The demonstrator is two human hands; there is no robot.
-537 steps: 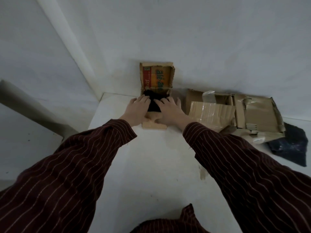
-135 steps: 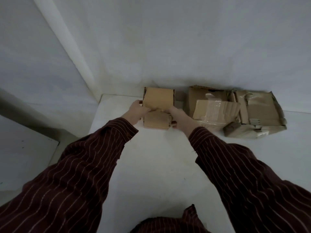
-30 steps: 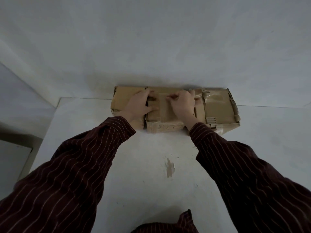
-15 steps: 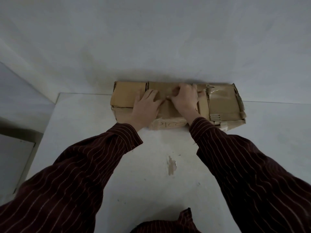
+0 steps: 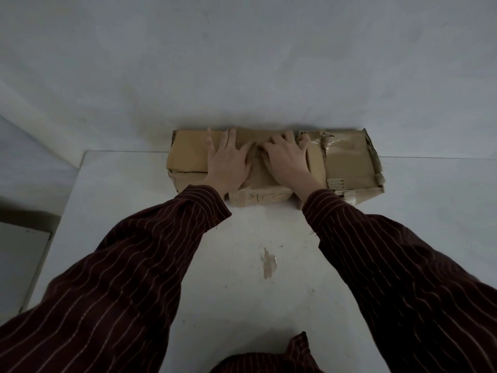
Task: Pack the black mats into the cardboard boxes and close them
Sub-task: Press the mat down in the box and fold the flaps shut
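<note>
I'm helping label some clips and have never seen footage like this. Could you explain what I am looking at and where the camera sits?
No machine here: a person wears a camera on the head, so the view looks forward and down along two striped sleeves. On the white table, against the wall, closed cardboard boxes stand in a row; the rightmost box carries tape. The left hand and right hand lie flat, fingers spread, pressing on the box tops near the row's middle. Neither grips anything.
</note>
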